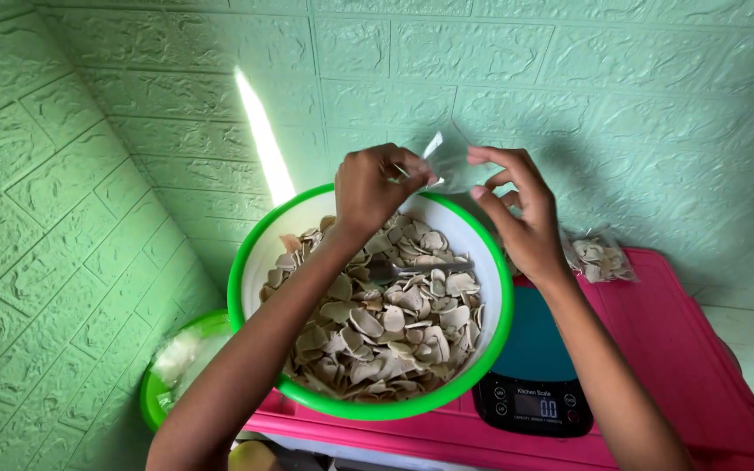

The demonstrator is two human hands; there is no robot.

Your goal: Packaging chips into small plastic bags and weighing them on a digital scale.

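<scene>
Your left hand (377,187) and right hand (521,214) each pinch an edge of a small clear plastic bag (448,161), held above the far rim of the green-rimmed white bowl (255,262). The bowl holds pale flat chips (394,327) and a metal spoon (407,270). It stands on the pink table (682,349), beside a digital scale (534,384) and a filled bag (599,257).

Bright daylight fills the scene. A glaring sunbeam streak (263,139) cuts the green wall (569,87) at eleven o'clock. Soft shadows fall toward three o'clock. Wide-angle bending shows at the edges; focus stays sharp.
</scene>
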